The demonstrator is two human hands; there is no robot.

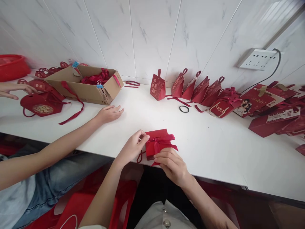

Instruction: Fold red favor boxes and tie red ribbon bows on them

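Observation:
A small red gift box (pixel 156 141) with a red ribbon bow (pixel 164 142) lies near the front edge of the white table (pixel 209 143). My left hand (pixel 133 147) pinches the box's left side. My right hand (pixel 172 163) holds its near edge, fingers at the ribbon ends. A loop of ribbon hangs off the table edge below the box.
A co-worker's hand (pixel 109 113) rests flat on the table to the left; another hand (pixel 11 90) is at the far left. A cardboard box (pixel 83 86) of ribbons, a red basket (pixel 11 66), a row of folded red boxes (pixel 190 87), a black hair band (pixel 184 109) and a wall socket (pixel 257 58) are behind.

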